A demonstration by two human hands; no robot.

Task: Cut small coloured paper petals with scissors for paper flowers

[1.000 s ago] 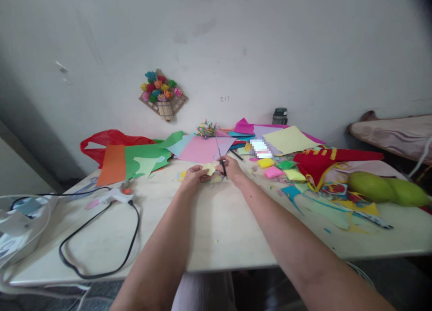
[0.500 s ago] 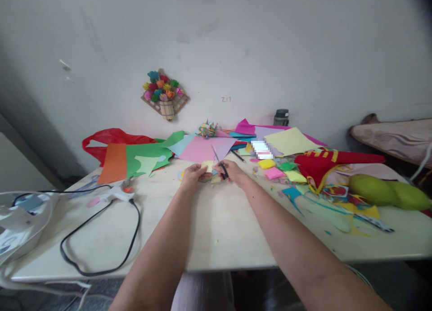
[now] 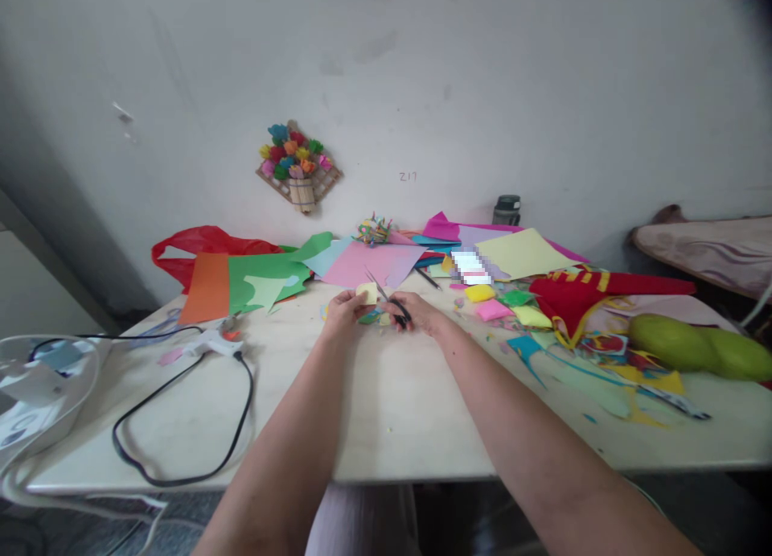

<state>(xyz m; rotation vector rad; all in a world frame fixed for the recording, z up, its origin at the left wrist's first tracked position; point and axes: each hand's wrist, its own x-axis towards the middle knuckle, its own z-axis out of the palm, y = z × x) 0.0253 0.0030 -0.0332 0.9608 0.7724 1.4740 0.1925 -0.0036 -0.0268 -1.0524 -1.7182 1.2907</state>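
My left hand (image 3: 342, 311) pinches a small pale yellow piece of paper (image 3: 367, 293) above the table. Closed around the black handles of a pair of scissors (image 3: 398, 308) is my right hand (image 3: 417, 311). The slim blades point up and to the left, slightly apart, close to the right edge of the paper. Beneath and between the hands lie small coloured paper scraps (image 3: 369, 318), partly hidden by the fingers.
A white glue gun (image 3: 214, 343) with a looped black cord lies on the left, near a power strip (image 3: 30, 419). Coloured sheets (image 3: 379, 262) cover the back. Small bright packets (image 3: 491, 310), a red cloth (image 3: 570, 294), a green fruit (image 3: 693, 345) and cut scraps fill the right.
The scissors have swung further left, their blades now more spread and lower beside the paper. My left hand has turned the yellow piece slightly. The whole view has shifted a little.
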